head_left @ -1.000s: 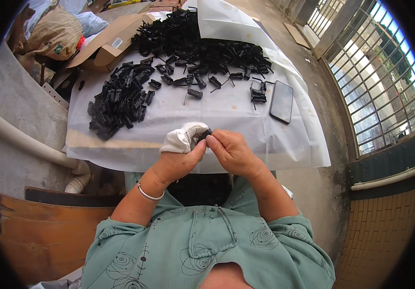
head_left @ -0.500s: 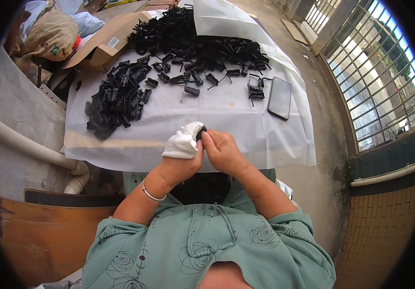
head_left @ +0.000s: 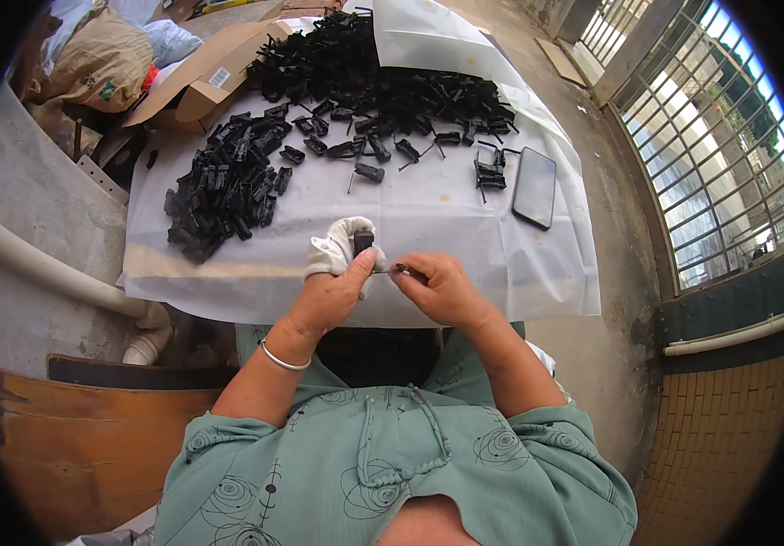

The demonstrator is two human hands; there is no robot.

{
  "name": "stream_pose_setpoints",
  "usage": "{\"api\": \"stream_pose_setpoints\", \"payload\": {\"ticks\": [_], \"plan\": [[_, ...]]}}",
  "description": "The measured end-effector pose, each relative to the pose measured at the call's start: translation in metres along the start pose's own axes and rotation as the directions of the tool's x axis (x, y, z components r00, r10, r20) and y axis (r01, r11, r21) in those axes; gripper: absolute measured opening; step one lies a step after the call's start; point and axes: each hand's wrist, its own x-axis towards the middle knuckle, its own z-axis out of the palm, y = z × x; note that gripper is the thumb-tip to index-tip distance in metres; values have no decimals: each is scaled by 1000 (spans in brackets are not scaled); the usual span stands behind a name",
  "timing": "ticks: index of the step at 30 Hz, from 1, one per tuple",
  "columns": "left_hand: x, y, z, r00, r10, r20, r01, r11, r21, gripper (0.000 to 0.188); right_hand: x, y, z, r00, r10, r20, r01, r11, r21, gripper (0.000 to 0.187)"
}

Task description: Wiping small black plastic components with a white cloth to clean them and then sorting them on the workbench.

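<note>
My left hand (head_left: 326, 298), its fingers covered by a white cloth glove (head_left: 330, 247) with the thumb bare, grips a small black plastic part (head_left: 364, 241). Just to its right, my bare right hand (head_left: 445, 291) pinches a thin dark piece (head_left: 399, 268) between thumb and fingers. A slim line runs from that piece toward the left hand; whether it joins the black part I cannot tell. Both hands are over the near edge of the white-sheeted table (head_left: 465, 246). Beyond them lies a single black part (head_left: 369, 173) with a thin stem.
A heap of black parts (head_left: 228, 177) lies at the left, and a bigger pile (head_left: 319, 64) at the back. A phone (head_left: 534, 188) rests at the right beside a few stemmed parts (head_left: 490, 170). An open cardboard box (head_left: 206, 98) stands at the back left. A barred window (head_left: 710, 136) is at the right.
My hands have drawn apart slightly, the right moving to the right. The left has turned so that the black part shows above its thumb, and the thin piece in my right fingers is now visible.
</note>
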Motion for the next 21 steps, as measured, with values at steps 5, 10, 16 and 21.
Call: {"api": "stream_pose_setpoints", "payload": {"ticks": [5, 10, 16, 21], "plan": [[-2, 5, 8, 1000, 21, 9, -22, 983, 180, 31, 4, -7, -8, 984, -137, -117, 139, 990, 12, 10], [-8, 13, 9, 993, 41, 113, -66, 971, 231, 33, 8, -26, -10, 979, 186, 79, -201, 941, 272, 12], [-11, 17, 13, 992, 102, 80, -110, 988, 107, 33, 7, -33, -3, 978, 205, 46, -201, 849, 489, 19], [-7, 17, 10, 974, 143, 173, -163, 980, 110, 27, 9, -35, 4, 965, 263, 25, -238, 825, 512, 23]]}}
